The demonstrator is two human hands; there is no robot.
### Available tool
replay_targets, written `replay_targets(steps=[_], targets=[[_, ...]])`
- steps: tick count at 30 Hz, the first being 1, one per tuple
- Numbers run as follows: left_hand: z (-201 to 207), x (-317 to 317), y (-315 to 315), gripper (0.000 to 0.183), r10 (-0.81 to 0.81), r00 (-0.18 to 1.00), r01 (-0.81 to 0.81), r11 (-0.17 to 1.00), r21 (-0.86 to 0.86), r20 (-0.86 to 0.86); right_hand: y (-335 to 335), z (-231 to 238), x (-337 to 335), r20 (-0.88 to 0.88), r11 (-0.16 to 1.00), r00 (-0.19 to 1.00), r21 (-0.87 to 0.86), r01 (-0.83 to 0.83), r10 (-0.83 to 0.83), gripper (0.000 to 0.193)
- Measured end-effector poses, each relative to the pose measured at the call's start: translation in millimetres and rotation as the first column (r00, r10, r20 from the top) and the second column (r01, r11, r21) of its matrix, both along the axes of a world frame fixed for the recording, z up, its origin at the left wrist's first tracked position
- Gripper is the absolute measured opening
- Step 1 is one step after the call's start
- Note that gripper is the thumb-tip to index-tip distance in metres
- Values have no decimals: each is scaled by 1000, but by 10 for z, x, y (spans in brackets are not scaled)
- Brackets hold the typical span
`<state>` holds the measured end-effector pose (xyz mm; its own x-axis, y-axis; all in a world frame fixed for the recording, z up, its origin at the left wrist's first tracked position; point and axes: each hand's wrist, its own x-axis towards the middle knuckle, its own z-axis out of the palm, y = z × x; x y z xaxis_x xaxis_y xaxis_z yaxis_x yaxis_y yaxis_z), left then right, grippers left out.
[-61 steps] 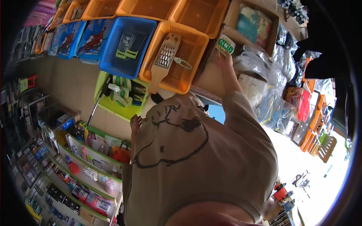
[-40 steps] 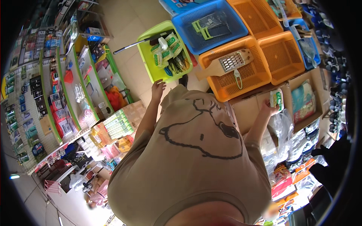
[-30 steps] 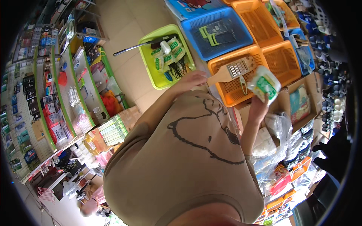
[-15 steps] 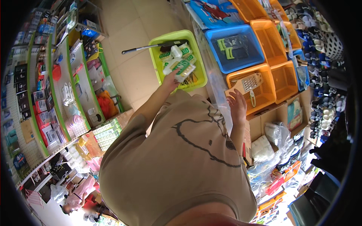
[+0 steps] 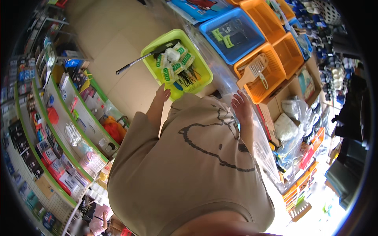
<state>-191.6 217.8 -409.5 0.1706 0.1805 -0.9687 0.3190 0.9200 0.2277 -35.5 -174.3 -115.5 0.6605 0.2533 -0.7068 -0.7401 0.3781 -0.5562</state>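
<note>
A yellow-green plastic basin (image 5: 204,78) holds several white-and-green packets (image 5: 184,63), a bundle of thin black strips (image 5: 189,78) and a dark tool whose long handle (image 5: 134,63) sticks out over the left rim. My left hand (image 5: 161,94) is at the basin's near left rim, empty, with its fingers apart; whether it touches the rim I cannot tell. To the right, my right hand (image 5: 241,106) is open and holds nothing. Just beyond it, a flat wooden-coloured grater (image 5: 256,69) lies across an orange basket (image 5: 262,94).
A blue basket (image 5: 232,57) with green-handled items (image 5: 223,38) stands beyond the orange one, among more orange baskets (image 5: 289,53). Stocked shelves (image 5: 59,137) line the left. A cardboard box (image 5: 281,106) with plastic-wrapped goods is at right. Another person (image 5: 98,220) shows at lower left.
My left hand has let go of a white-and-green packet, now among the others in the basin, and drawn back to the rim. My right hand has moved off the grater. The view has shifted.
</note>
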Motion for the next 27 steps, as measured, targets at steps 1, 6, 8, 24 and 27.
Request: replay_targets(steps=[1,6,8,24,27], targets=[[35,-82,-155,46,-39,999,39,999,5,16,-62,-29,-36,1,999,999,-18,38,-38,31],[-628,-1039,-310,34,-562,779,616,768,175,-278,-32,-175,-130,-9,988,992,82,128,-128,32],[-962,-1363,-175,50,-879,263,963,216,159,-399,-6,31,-196,-14,991,992,-40,125,-126,30],[157,10,23,41,-810,583,720,478,503,-64,-44,-89,-26,42,988,999,-151,-16,23,31],[310,-63,-159,40,-930,359,796,259,547,-82,-203,-27,38,45,987,997,-147,62,-57,30]])
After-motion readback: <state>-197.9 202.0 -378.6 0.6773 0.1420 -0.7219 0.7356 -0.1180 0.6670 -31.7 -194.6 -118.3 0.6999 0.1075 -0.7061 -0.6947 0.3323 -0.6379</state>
